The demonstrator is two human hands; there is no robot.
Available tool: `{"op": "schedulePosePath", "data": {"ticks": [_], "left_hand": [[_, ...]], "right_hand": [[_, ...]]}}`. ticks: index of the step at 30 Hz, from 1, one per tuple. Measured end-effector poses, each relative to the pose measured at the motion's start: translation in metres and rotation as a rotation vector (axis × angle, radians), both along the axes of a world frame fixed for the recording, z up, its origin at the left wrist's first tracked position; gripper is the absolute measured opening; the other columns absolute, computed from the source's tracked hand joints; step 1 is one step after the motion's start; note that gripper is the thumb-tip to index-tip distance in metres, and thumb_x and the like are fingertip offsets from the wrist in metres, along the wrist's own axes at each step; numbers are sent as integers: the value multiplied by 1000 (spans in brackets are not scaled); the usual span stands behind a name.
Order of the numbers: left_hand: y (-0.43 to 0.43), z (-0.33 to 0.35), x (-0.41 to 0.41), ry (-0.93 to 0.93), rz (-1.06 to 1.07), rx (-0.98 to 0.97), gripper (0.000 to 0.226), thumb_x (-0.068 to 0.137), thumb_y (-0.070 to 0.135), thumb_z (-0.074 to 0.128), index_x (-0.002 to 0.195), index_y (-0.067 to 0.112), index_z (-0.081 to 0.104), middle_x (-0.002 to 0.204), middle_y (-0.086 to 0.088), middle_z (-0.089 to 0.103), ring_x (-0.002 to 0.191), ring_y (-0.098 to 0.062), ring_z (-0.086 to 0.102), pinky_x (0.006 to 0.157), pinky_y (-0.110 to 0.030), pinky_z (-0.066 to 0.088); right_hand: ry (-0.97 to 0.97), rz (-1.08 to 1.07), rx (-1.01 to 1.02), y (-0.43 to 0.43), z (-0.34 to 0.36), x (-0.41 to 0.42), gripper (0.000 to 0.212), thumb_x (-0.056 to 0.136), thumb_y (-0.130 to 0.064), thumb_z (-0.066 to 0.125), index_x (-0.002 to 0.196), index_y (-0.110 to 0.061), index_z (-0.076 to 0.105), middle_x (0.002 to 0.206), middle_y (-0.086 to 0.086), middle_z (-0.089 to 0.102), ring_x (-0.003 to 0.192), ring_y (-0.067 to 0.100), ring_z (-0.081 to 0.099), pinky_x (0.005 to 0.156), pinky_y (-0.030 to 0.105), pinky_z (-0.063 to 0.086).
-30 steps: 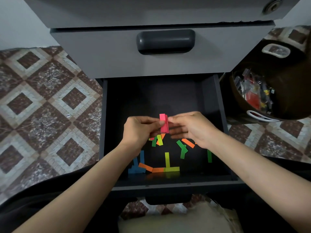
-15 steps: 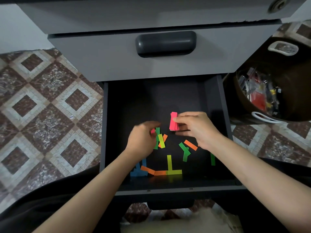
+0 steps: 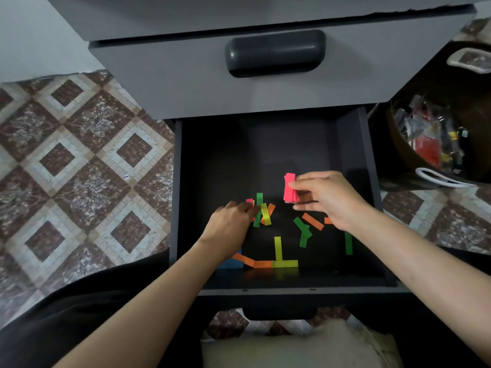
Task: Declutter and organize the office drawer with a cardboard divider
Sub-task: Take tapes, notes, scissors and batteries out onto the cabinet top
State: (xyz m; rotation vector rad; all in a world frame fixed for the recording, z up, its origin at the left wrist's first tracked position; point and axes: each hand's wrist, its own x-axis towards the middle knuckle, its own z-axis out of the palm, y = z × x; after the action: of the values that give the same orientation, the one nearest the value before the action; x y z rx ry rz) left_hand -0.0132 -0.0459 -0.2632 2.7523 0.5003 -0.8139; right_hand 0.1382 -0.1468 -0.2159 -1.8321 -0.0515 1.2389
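The open black drawer (image 3: 356, 160) holds several loose sticky strips in green, orange, yellow and blue. My right hand (image 3: 326, 197) pinches a small stack of pink strips (image 3: 289, 187) upright above the drawer floor. My left hand (image 3: 231, 224) reaches down to a small pile of strips (image 3: 263, 212), its fingertips on a pink strip (image 3: 249, 201) at the pile's left edge. A yellow T of strips (image 3: 279, 253) and orange strips (image 3: 251, 261) lie along the front wall. No cardboard divider is in view.
A closed grey drawer with a dark handle (image 3: 275, 53) overhangs the back of the open drawer. A brown basket (image 3: 435, 144) with white handles, full of small items, stands on the patterned tile floor at the right.
My left hand let go of the pink stack and dropped down-left to the pile of strips. My right hand kept the stack and drifted right.
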Motion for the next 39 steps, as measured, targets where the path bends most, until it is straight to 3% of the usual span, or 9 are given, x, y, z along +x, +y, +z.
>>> {"op": "schedulePosePath", "data": {"ticks": [3,7,11,16,23,28,33,36,39], "left_hand": [[-1,-5,-1,-98,24,3,55,96,6,43,147,20,26,144,-7,30,127,-24,36,95,-33,44],[0,-8,-3,-118,-24,66,52,97,12,44,146,19,29,148,-7,22,129,-25,32,100,-33,38],[3,-16,-1,-167,43,-4,43,94,5,46,136,13,43,138,-6,34,123,-22,39,95,-29,43],[6,-21,-2,-195,126,-50,24,93,11,51,117,9,57,122,-5,43,110,-19,45,86,-24,43],[7,-21,1,-163,465,-190,8,87,15,63,91,16,56,93,3,55,87,-13,56,71,-22,44],[10,4,20,-349,837,-489,6,83,12,67,89,15,65,80,7,63,70,-1,59,58,-9,48],[12,37,35,-496,1205,-1047,7,84,4,63,82,9,67,77,-3,67,68,-9,67,60,-14,54],[11,43,36,-510,1243,-1149,8,84,5,62,79,9,68,72,0,70,66,-7,69,61,-14,53],[11,43,36,-513,1185,-1084,7,82,11,66,76,13,67,72,1,68,65,-6,64,57,-14,50]], "right_hand": [[0,15,9,-2,0,0,12,88,-6,61,101,-7,62,88,12,66,74,18,65,73,30,56],[4,23,22,-3,0,2,17,89,-6,61,105,-5,63,91,14,67,73,18,65,72,30,56],[14,36,29,-3,0,2,18,88,-6,61,107,-4,63,92,14,67,72,17,65,71,29,56],[4,53,16,-1,0,2,23,89,-7,61,111,-4,61,98,16,66,75,18,64,73,30,56],[47,101,4,-4,0,1,17,89,-7,61,105,-5,62,93,14,67,75,19,67,66,28,57],[106,113,19,-2,2,-2,5,90,-2,58,90,-5,62,90,18,67,70,22,68,63,27,59],[23,99,64,0,1,-2,9,88,3,57,90,-3,63,96,16,66,75,18,68,63,22,59],[4,115,67,0,1,-2,14,88,3,56,90,-8,64,93,16,68,74,19,69,62,27,59],[91,99,86,1,3,-4,16,89,3,56,90,-10,64,89,17,68,68,21,71,59,28,59]]}}
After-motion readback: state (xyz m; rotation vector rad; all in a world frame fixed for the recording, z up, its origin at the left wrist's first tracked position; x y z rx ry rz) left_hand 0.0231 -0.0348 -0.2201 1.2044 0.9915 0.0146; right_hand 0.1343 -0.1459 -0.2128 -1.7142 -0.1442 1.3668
